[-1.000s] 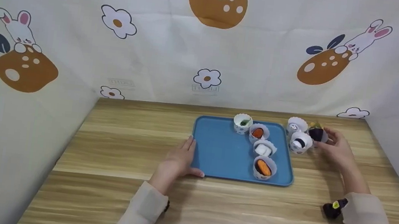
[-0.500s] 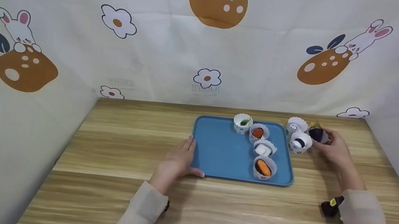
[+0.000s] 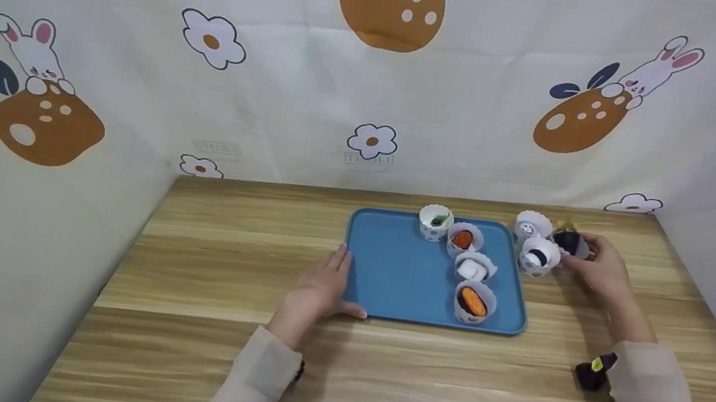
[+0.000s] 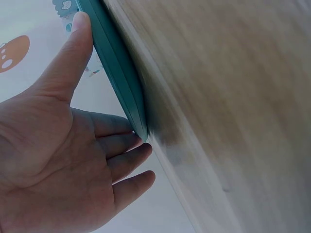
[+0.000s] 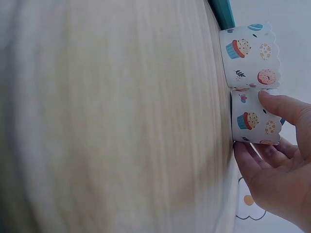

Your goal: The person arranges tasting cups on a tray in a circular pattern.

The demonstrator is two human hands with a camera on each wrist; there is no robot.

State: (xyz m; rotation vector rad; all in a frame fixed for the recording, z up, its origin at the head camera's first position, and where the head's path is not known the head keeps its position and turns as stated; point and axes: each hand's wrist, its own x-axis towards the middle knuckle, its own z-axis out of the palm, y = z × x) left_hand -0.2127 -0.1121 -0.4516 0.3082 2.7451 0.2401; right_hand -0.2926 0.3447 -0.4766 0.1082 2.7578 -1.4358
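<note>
Right wrist view: my right hand [image 5: 282,182] pinched a white, scalloped, cupcake-printed paper cup [image 5: 252,119]. It stood right of the blue tray [image 3: 401,268], a dark piece [image 3: 568,241] inside; my left hand [image 3: 320,285] touched the tray, unclenched.

Blue tray [image 3: 400,271]; white cups [image 5: 255,116], cupcake-and-doughnut print.
</note>
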